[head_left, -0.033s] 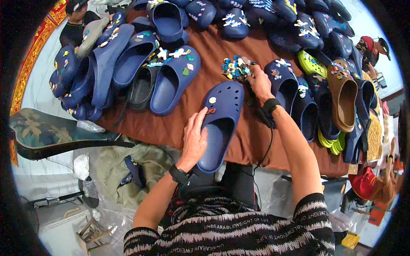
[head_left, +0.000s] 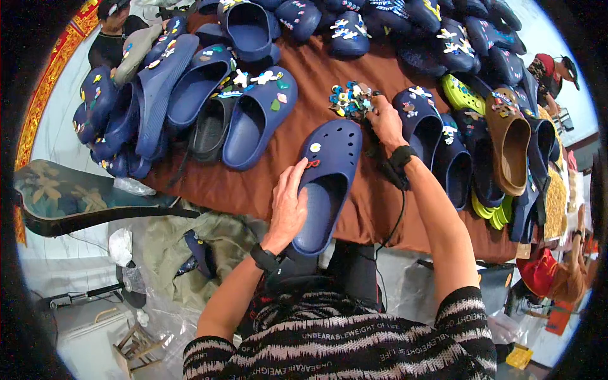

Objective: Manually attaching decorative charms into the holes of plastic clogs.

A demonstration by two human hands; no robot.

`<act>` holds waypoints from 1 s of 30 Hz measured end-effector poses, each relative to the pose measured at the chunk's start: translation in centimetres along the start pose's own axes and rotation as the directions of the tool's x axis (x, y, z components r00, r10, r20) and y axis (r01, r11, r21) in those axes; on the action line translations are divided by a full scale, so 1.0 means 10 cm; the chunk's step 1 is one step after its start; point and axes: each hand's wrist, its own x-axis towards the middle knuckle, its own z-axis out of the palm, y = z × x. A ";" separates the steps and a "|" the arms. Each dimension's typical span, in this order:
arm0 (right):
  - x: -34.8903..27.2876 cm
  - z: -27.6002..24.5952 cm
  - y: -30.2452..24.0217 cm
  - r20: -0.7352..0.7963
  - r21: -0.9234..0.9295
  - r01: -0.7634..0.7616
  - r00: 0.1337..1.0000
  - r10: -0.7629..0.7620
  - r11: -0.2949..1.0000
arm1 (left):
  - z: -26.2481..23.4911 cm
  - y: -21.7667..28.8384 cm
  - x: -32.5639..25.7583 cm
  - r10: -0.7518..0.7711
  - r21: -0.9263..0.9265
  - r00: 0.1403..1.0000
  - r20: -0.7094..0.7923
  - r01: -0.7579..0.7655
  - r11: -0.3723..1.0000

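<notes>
Barely a flicker! The left hand (head_left: 288,212) stayed straight-fingered, its grip loose along the navy clog (head_left: 342,158), which sat unmoved at the near edge of the counter (head_left: 307,85); the right hand (head_left: 385,123) lingered at the charm pile (head_left: 347,101), its grip too obscured to tell.

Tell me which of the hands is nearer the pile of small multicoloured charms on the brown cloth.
Right. The right hand is at the right edge of the pile; the left hand is farther away, touching the left side of the navy-blue perforated clog.
</notes>
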 end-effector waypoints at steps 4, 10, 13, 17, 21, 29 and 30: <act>-0.02 -0.06 0.08 0.044 0.103 0.066 0.997 -0.071 0.993 | 0.04 -0.01 0.04 0.018 -0.009 1.000 0.000 -0.018 1.000; -0.31 -0.24 -0.10 0.236 0.434 -0.075 0.971 -0.033 0.898 | 0.07 0.06 0.05 -0.004 0.052 1.000 0.031 0.002 0.999; -0.46 -0.28 -0.15 0.155 0.402 0.028 0.983 -0.099 0.915 | 0.08 0.06 0.05 -0.014 0.072 0.999 0.032 0.011 0.997; -0.60 -0.31 -0.27 0.059 0.221 0.221 0.969 -0.239 0.950 | 0.09 0.06 0.05 -0.007 0.069 1.000 0.020 0.005 0.998; -0.69 -0.32 -0.32 0.062 0.133 0.337 0.936 -0.347 0.932 | 0.09 0.09 0.05 -0.037 0.064 0.999 0.034 0.035 0.997; -0.75 -0.41 -0.41 0.093 -0.024 0.486 0.871 -0.482 0.874 | 0.07 0.09 0.06 -0.034 0.040 0.999 0.037 0.033 0.999; -0.75 -0.42 -0.40 0.097 -0.025 0.487 0.870 -0.483 0.873 | 0.08 0.09 0.05 -0.033 0.042 0.999 0.039 0.032 0.999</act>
